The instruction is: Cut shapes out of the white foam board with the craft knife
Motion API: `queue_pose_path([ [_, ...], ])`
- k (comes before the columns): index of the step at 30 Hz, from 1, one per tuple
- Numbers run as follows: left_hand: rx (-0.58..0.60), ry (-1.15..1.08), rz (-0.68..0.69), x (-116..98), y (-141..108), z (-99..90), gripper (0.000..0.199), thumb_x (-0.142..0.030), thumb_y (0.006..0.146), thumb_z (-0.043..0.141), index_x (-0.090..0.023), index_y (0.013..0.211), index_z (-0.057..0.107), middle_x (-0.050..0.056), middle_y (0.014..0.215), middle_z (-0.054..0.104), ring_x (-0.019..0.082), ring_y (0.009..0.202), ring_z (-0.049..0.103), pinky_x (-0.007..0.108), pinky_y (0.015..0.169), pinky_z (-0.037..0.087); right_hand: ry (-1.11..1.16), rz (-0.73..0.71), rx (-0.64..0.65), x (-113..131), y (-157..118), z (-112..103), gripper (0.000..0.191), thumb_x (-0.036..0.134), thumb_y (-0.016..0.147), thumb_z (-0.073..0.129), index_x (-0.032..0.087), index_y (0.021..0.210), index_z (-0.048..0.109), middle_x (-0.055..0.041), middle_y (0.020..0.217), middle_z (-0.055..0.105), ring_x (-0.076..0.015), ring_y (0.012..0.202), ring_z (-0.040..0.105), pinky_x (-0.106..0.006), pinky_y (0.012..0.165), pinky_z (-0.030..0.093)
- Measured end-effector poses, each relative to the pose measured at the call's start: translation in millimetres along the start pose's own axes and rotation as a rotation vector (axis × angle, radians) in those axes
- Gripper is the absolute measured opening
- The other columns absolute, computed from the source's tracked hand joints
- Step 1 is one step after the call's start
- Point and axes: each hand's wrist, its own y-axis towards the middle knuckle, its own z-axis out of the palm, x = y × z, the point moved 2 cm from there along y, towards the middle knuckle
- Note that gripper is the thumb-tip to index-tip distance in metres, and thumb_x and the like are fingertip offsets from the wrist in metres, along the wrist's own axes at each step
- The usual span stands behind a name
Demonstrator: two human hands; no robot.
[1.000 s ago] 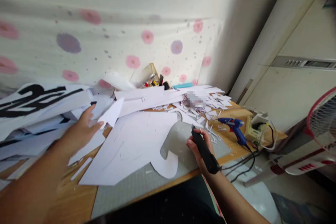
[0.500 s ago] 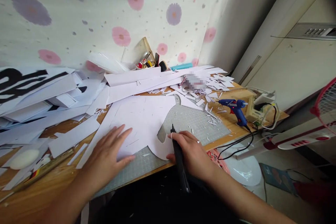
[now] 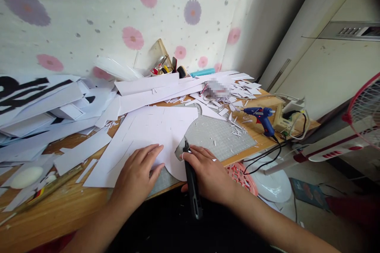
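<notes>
A large white sheet [image 3: 148,126] with short marks and a curved right edge lies over the grey cutting mat [image 3: 219,138]. On the sheet's lower part rests my left hand [image 3: 141,172], fingers spread and holding nothing. My right hand [image 3: 206,170] is closed around a black cutter [image 3: 192,185], whose tip points away from me beside the curved edge of the sheet. The lower right corner of the sheet is partly hidden by my right hand.
White scraps [image 3: 243,87] lie at the back right. A blue glue gun [image 3: 263,118] sits near a power strip [image 3: 282,120] at the right. Stacked white pieces [image 3: 44,106] fill the left. A pink basket [image 3: 243,178] stands below the table edge.
My left hand has moved right over the sheet. The sheet has turned slightly, its lower left corner now swung outward. My right hand still holds the cutter, now a little further left.
</notes>
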Motion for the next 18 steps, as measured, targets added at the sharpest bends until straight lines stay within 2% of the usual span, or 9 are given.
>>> queue_pose_path([
  [2, 0.053, -0.129, -0.089, -9.4, -12.8, -3.4, 0.04, -0.049, 0.089, 0.047, -0.02, 0.109, 0.065, 0.013, 0.109, 0.069, 0.029, 0.102, 0.061, 0.046, 0.096, 0.044, 0.012, -0.012, -0.014, -0.6, -0.8, 2.0, 0.071, 0.033, 0.064, 0.086, 0.016, 0.124, 0.053, -0.0202, 0.122, 0.062, -0.0367, 0.119, 0.054, -0.051, 0.1, 0.044],
  [4, 0.222, -0.293, -0.182, -18.5, -27.6, -3.0, 0.038, -0.053, 0.089, 0.047, -0.021, 0.082, 0.066, 0.008, 0.077, 0.071, 0.022, 0.07, 0.065, 0.036, 0.07, 0.052, 0.095, 0.012, -0.066, -1.5, -1.0, 2.1, 0.069, 0.026, 0.064, 0.085, 0.017, 0.123, 0.051, -0.0171, 0.117, 0.063, -0.0327, 0.111, 0.059, -0.046, 0.094, 0.049],
  [5, 0.339, -0.389, -0.226, -22.9, -34.7, -1.1, 0.042, -0.056, 0.088, 0.049, -0.021, 0.071, 0.064, 0.006, 0.064, 0.068, 0.02, 0.057, 0.062, 0.032, 0.058, 0.05, 0.162, 0.023, -0.106, -1.6, -0.9, 1.4, 0.07, 0.023, 0.064, 0.084, 0.018, 0.124, 0.049, -0.0157, 0.116, 0.062, -0.0305, 0.107, 0.06, -0.044, 0.091, 0.051],
  [6, 0.457, -0.485, -0.265, -27.2, -40.8, 1.6, 0.046, -0.06, 0.086, 0.05, -0.02, 0.067, 0.063, 0.005, 0.056, 0.066, 0.018, 0.049, 0.059, 0.029, 0.049, 0.047, 0.235, 0.023, -0.155, -1.2, -0.6, 0.2, 0.071, 0.021, 0.064, 0.083, 0.019, 0.125, 0.047, -0.0146, 0.116, 0.062, -0.0283, 0.105, 0.061, -0.041, 0.088, 0.052],
  [8, 0.615, -0.69, -0.336, -35.4, -47.5, 8.1, 0.056, -0.07, 0.083, 0.047, -0.018, 0.079, 0.067, 0.007, 0.058, 0.069, 0.018, 0.045, 0.06, 0.027, 0.043, 0.046, 0.362, -0.003, -0.262, 1.3, 0.5, -3.7, 0.073, 0.02, 0.065, 0.082, 0.021, 0.127, 0.042, -0.0129, 0.117, 0.06, -0.025, 0.102, 0.062, -0.037, 0.085, 0.053],
  [10, 0.581, -1.007, -0.464, -42.5, -45.2, 15.0, 0.065, -0.075, 0.078, 0.05, -0.015, 0.097, 0.067, 0.012, 0.075, 0.073, 0.02, 0.055, 0.065, 0.028, 0.049, 0.05, 0.435, -0.048, -0.345, 6.4, 1.8, -9.2, 0.072, 0.024, 0.067, 0.082, 0.024, 0.126, 0.041, -0.0115, 0.117, 0.06, -0.0236, 0.102, 0.063, -0.036, 0.084, 0.053],
  [13, 0.329, -1.408, -0.641, -52.0, -31.2, 24.8, 0.055, -0.066, 0.078, 0.061, -0.016, 0.101, 0.066, 0.011, 0.091, 0.073, 0.02, 0.073, 0.068, 0.031, 0.065, 0.055, 0.457, -0.146, -0.367, 16.4, 2.2, -19.0, 0.069, 0.029, 0.07, 0.081, 0.026, 0.126, 0.041, -0.0115, 0.118, 0.059, -0.0239, 0.105, 0.062, -0.035, 0.086, 0.052],
  [16, 0.171, -1.489, -0.656, -61.0, -20.3, 30.4, 0.035, -0.051, 0.082, 0.065, -0.022, 0.103, 0.065, 0.005, 0.098, 0.072, 0.018, 0.084, 0.067, 0.029, 0.074, 0.055, 0.469, -0.264, -0.31, 19.9, -3.3, -27.6, 0.07, 0.03, 0.074, 0.08, 0.028, 0.13, 0.038, -0.0126, 0.125, 0.057, -0.0242, 0.113, 0.059, -0.036, 0.091, 0.051],
  [18, 0.15, -1.511, -0.652, -64.7, -21.1, 31.4, 0.03, -0.044, 0.079, 0.071, -0.021, 0.1, 0.067, 0.005, 0.093, 0.072, 0.019, 0.079, 0.067, 0.028, 0.065, 0.054, 0.488, -0.263, -0.33, 12.5, -10.8, -30.9, 0.073, 0.033, 0.077, 0.078, 0.03, 0.134, 0.034, -0.0133, 0.132, 0.053, -0.0247, 0.12, 0.056, -0.038, 0.096, 0.049],
])
